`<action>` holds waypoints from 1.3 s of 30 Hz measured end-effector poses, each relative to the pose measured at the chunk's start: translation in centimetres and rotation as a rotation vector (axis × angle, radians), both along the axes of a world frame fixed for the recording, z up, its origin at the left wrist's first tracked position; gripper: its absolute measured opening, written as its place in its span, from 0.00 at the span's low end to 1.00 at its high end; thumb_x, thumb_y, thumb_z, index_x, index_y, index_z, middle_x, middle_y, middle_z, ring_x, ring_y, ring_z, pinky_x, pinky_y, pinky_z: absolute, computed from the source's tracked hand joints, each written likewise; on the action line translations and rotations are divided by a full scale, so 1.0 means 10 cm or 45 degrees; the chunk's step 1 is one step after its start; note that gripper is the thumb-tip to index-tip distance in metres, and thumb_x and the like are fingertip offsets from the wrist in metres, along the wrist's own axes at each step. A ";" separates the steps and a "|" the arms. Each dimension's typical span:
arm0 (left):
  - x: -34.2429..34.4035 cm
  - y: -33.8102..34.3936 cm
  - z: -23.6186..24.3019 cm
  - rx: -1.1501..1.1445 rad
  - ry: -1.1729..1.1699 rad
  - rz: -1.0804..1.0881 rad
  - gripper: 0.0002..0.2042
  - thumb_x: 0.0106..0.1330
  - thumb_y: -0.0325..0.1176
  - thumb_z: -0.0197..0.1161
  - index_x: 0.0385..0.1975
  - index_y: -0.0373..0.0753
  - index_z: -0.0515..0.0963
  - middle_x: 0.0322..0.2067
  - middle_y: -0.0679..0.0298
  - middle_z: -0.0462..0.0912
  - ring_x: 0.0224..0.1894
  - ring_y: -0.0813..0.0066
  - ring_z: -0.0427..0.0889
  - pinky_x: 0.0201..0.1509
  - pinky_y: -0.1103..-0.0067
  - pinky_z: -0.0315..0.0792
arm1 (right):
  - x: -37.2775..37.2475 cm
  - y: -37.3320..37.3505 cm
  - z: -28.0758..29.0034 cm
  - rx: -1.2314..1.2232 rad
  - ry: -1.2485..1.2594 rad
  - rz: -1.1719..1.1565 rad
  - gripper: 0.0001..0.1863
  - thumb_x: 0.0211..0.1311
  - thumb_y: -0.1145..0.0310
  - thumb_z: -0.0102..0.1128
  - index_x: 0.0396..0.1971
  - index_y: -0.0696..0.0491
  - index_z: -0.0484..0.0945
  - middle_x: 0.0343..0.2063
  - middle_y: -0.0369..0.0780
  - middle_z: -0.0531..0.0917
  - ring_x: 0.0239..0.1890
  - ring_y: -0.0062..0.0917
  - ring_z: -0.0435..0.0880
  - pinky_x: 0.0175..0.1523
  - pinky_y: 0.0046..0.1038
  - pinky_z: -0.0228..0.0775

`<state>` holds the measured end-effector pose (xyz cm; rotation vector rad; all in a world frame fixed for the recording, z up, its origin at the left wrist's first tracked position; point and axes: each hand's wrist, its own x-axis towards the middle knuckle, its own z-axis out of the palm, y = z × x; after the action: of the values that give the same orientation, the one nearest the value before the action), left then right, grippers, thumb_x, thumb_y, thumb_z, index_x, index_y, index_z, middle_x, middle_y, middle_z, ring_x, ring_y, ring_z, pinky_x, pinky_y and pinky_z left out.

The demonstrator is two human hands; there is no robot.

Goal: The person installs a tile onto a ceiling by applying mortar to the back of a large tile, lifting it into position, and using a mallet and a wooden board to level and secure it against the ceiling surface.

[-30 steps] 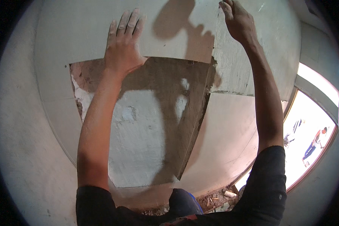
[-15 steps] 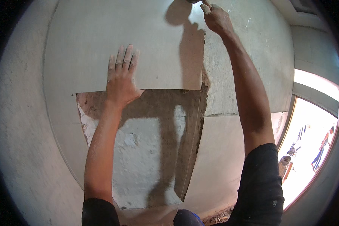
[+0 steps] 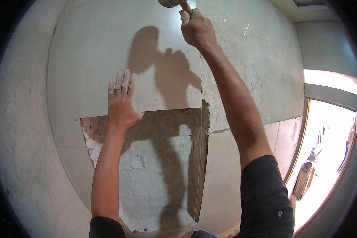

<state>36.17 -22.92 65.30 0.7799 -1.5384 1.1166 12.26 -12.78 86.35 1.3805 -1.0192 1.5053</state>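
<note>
My left hand (image 3: 123, 101) lies flat on a large grey wall tile (image 3: 95, 51), fingers stretched upward, with its heel near the tile's lower edge. High up, my right hand (image 3: 198, 29) is wrapped round the handle of a mallet (image 3: 170, 2), thumb along the handle. The round mallet head is partly cut off by the upper rim of the view. Its shadow and that of my hand fall on the tile, well below the mallet itself. Under the tile is a recessed opening (image 3: 146, 186) with rough whitish plaster and bare brownish edges.
A thin string (image 3: 196, 190) hangs down the opening's right side. Rough old wall (image 3: 250, 67) stands to the right, above a smoother tiled part (image 3: 230, 170). On the far right a bright doorway (image 3: 325, 158) shows a box-like object (image 3: 303, 184). Another wall (image 3: 20, 119) runs along the left.
My right hand and the mallet have moved left, and their shadow has shifted left and down across the tile. My left hand stays flat on the tile. The whole view has shifted slightly.
</note>
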 end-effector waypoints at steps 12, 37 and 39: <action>0.05 -0.01 -0.02 0.032 -0.036 -0.103 0.60 0.44 0.59 0.76 0.78 0.45 0.52 0.79 0.57 0.48 0.81 0.53 0.46 0.83 0.52 0.40 | -0.32 -0.21 0.36 0.281 0.145 -0.022 0.28 0.74 0.50 0.46 0.45 0.62 0.84 0.35 0.52 0.87 0.37 0.42 0.87 0.46 0.44 0.77; 0.03 -0.25 -0.07 -0.090 -0.011 -0.466 0.41 0.51 0.50 0.72 0.67 0.39 0.71 0.66 0.49 0.73 0.71 0.47 0.67 0.78 0.53 0.55 | 1.43 0.00 -1.46 0.072 1.044 0.305 0.18 0.75 0.58 0.56 0.59 0.48 0.76 0.45 0.46 0.87 0.44 0.45 0.88 0.47 0.45 0.80; 0.02 -0.30 -0.08 -0.093 0.012 -0.458 0.36 0.51 0.48 0.72 0.62 0.39 0.75 0.60 0.50 0.79 0.66 0.48 0.73 0.74 0.54 0.61 | 1.62 -0.11 -1.39 0.190 1.125 0.168 0.20 0.76 0.57 0.55 0.61 0.49 0.76 0.44 0.45 0.88 0.43 0.42 0.89 0.47 0.45 0.81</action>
<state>36.41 -25.93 64.46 0.4350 -1.5463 0.8935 28.48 -13.89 72.49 1.9762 -0.4790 0.7391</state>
